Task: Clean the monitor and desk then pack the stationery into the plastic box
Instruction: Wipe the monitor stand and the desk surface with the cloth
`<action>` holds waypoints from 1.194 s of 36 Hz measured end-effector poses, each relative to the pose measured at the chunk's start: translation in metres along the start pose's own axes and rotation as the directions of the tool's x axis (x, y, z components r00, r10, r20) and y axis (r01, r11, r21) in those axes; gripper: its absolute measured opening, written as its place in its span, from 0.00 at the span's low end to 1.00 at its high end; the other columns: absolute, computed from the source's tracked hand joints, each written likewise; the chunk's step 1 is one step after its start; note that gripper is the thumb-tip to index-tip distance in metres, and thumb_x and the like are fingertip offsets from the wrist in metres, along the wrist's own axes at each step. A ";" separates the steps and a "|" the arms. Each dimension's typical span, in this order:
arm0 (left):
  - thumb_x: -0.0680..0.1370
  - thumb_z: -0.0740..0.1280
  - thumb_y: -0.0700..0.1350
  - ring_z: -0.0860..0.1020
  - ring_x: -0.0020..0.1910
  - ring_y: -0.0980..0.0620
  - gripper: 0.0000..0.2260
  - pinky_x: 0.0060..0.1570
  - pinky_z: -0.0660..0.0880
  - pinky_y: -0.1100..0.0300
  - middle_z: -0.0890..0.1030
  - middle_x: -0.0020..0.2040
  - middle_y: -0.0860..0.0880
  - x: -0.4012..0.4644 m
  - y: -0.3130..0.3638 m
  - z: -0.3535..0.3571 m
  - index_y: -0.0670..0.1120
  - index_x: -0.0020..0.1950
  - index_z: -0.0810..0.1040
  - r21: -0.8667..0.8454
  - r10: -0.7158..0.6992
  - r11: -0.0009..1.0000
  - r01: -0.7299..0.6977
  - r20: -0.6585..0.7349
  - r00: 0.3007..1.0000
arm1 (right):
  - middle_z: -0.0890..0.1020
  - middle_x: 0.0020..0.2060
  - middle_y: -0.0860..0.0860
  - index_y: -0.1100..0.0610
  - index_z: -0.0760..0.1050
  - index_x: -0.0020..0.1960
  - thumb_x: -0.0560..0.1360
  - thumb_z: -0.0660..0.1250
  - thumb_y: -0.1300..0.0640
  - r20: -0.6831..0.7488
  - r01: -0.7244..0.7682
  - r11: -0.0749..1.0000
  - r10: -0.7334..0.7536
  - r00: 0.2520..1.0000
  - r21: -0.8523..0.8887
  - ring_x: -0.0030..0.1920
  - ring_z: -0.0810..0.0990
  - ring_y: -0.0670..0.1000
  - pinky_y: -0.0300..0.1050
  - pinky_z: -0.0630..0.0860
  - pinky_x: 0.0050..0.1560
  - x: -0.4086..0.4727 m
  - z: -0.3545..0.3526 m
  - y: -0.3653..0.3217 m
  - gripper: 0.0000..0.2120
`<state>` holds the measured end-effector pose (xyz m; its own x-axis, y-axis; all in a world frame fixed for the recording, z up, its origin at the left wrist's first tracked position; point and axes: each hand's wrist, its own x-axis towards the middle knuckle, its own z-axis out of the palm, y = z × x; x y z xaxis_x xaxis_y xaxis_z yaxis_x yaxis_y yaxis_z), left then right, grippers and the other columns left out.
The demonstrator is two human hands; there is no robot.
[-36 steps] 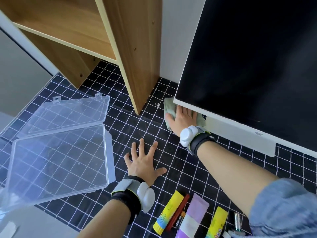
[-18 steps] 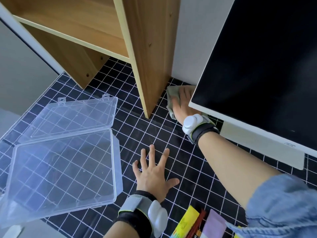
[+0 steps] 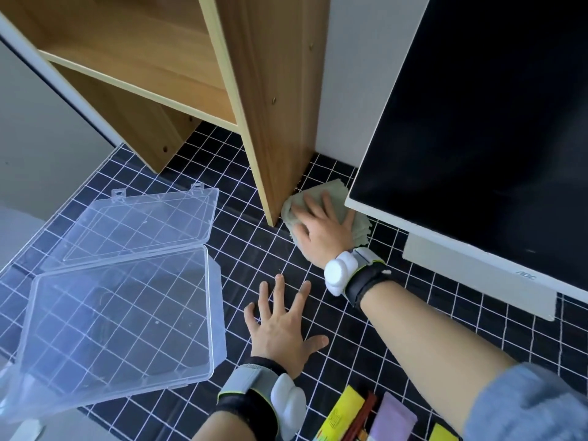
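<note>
My right hand (image 3: pixel 321 227) lies flat on the green cloth (image 3: pixel 334 192). My fingers are straight and a little spread, and they press the cloth down on the dark desk (image 3: pixel 413 300). I am not pinching it. The cloth sits just beside the foot of the wooden shelf (image 3: pixel 280 122), and the other side of it pokes under the corner of the monitor (image 3: pixel 477 138). It touches the shelf, I think.

My left hand (image 3: pixel 280 329) is nearer to me than the shelf. It lies flat on the desk with the fingers wide apart. It holds nothing. I think it just keeps me steady.

The cloth looks soft and floppy. It is folded in layers, so it may bunch up or slide open if I push too fast. A flat palm on the middle of it should work best. It looks light, so I have to press to make it rub.

The plastic box (image 3: pixel 121 323) lies open, away from the shelf on the left side, with its lid (image 3: pixel 140 227) flat behind it. It looks thin, smooth and light, so it may slide if I bump it. I would hold it by its rim.

The stationery is close to me, far from the shelf: a yellow glue stick (image 3: pixel 342 415), a red pencil (image 3: pixel 362 415) and a purple tube (image 3: pixel 393 420). They look small and easy to pick up. None is in the box yet.
</note>
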<state>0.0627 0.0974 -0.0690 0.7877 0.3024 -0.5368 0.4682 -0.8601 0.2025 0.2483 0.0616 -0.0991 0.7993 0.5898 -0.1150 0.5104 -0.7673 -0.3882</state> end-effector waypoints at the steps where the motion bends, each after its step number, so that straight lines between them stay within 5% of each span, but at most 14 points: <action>1: 0.74 0.65 0.68 0.36 0.79 0.41 0.43 0.74 0.42 0.39 0.35 0.80 0.49 0.000 -0.001 0.001 0.65 0.78 0.39 -0.006 -0.004 1.000 0.004 -0.002 1.000 | 0.61 0.76 0.42 0.37 0.68 0.68 0.79 0.51 0.46 0.016 0.016 1.000 -0.016 1.000 -0.015 0.79 0.47 0.54 0.76 0.45 0.68 -0.004 0.004 -0.001 0.19; 5: 0.73 0.65 0.69 0.36 0.79 0.42 0.43 0.75 0.43 0.40 0.36 0.81 0.49 -0.002 0.000 0.000 0.64 0.79 0.41 -0.022 -0.011 1.000 0.010 -0.028 1.000 | 0.61 0.76 0.40 0.33 0.66 0.70 0.78 0.54 0.48 0.054 0.068 0.997 -0.066 0.996 -0.047 0.79 0.48 0.53 0.76 0.34 0.68 -0.024 0.003 -0.001 0.21; 9: 0.70 0.66 0.71 0.39 0.80 0.44 0.48 0.77 0.45 0.44 0.39 0.81 0.46 -0.007 0.002 -0.002 0.57 0.80 0.44 -0.066 -0.093 0.994 0.087 -0.083 0.992 | 0.58 0.77 0.38 0.34 0.67 0.70 0.78 0.57 0.47 0.138 0.146 0.989 -0.141 0.980 -0.032 0.79 0.45 0.50 0.74 0.34 0.70 -0.050 -0.006 0.003 0.22; 13: 0.66 0.65 0.76 0.38 0.79 0.41 0.56 0.77 0.45 0.46 0.38 0.80 0.43 -0.012 0.001 -0.001 0.50 0.81 0.41 -0.116 -0.229 0.969 0.218 -0.091 0.969 | 0.65 0.75 0.40 0.38 0.72 0.68 0.77 0.60 0.48 0.123 0.193 0.978 -0.182 0.976 -0.085 0.77 0.56 0.48 0.68 0.52 0.72 -0.071 -0.011 0.013 0.20; 15: 0.66 0.64 0.77 0.38 0.79 0.41 0.56 0.77 0.45 0.46 0.38 0.80 0.42 -0.014 -0.001 -0.002 0.50 0.81 0.40 -0.107 -0.229 0.970 0.220 -0.082 0.970 | 0.72 0.70 0.42 0.40 0.75 0.64 0.75 0.64 0.51 0.041 0.195 0.973 -0.192 0.981 -0.127 0.72 0.66 0.49 0.63 0.67 0.65 -0.075 -0.010 0.019 0.19; 18: 0.66 0.64 0.76 0.40 0.80 0.41 0.55 0.77 0.46 0.45 0.40 0.81 0.43 -0.013 -0.005 -0.005 0.51 0.81 0.41 -0.079 -0.212 0.975 0.206 -0.070 0.975 | 0.75 0.67 0.45 0.46 0.74 0.65 0.73 0.67 0.56 -0.055 0.153 0.977 -0.163 0.985 -0.147 0.66 0.72 0.51 0.58 0.74 0.55 -0.070 -0.005 0.025 0.20; 23: 0.65 0.65 0.76 0.42 0.80 0.42 0.54 0.76 0.48 0.44 0.42 0.81 0.44 -0.011 -0.010 -0.007 0.52 0.80 0.43 -0.059 -0.194 0.980 0.191 -0.059 0.979 | 0.72 0.70 0.50 0.51 0.63 0.73 0.77 0.60 0.56 -0.123 -0.062 0.992 0.048 0.991 -0.111 0.71 0.68 0.54 0.60 0.66 0.69 -0.038 -0.006 0.019 0.24; 29: 0.66 0.65 0.76 0.42 0.79 0.41 0.54 0.76 0.47 0.42 0.42 0.81 0.45 -0.009 -0.013 -0.005 0.52 0.80 0.44 -0.070 -0.178 0.982 0.173 -0.066 0.982 | 0.71 0.69 0.50 0.51 0.65 0.69 0.72 0.50 0.49 -0.178 -0.252 0.962 0.267 0.947 0.104 0.70 0.68 0.57 0.60 0.71 0.61 0.022 -0.006 0.003 0.26; 36: 0.66 0.65 0.76 0.41 0.79 0.40 0.54 0.75 0.45 0.42 0.41 0.81 0.43 -0.008 -0.014 -0.003 0.52 0.80 0.43 -0.070 -0.166 0.984 0.162 -0.061 0.984 | 0.75 0.64 0.58 0.61 0.72 0.66 0.71 0.52 0.55 -0.199 -0.154 0.971 0.189 0.962 0.183 0.65 0.69 0.62 0.61 0.64 0.67 0.067 0.001 0.003 0.27; 40: 0.66 0.64 0.76 0.41 0.79 0.40 0.54 0.75 0.45 0.42 0.40 0.81 0.43 -0.008 -0.015 -0.002 0.51 0.80 0.43 -0.061 -0.158 0.986 0.155 -0.053 0.986 | 0.72 0.69 0.50 0.56 0.71 0.69 0.77 0.57 0.62 -0.174 -0.112 0.990 0.126 0.977 0.086 0.68 0.66 0.57 0.46 0.49 0.60 0.063 -0.012 -0.005 0.21; 43: 0.66 0.64 0.76 0.41 0.79 0.40 0.54 0.75 0.45 0.41 0.40 0.81 0.43 -0.008 -0.015 -0.002 0.51 0.80 0.43 -0.056 -0.157 0.986 0.155 -0.050 0.986 | 0.70 0.70 0.47 0.54 0.70 0.70 0.78 0.57 0.62 -0.155 -0.105 0.992 0.116 0.981 0.077 0.71 0.64 0.53 0.47 0.50 0.56 0.056 -0.018 -0.009 0.21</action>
<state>0.0504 0.1086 -0.0662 0.7233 0.4543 -0.5201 0.6059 -0.7788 0.1622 0.2941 0.0969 -0.0855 0.8924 0.4510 -0.0158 0.3981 -0.8033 -0.4430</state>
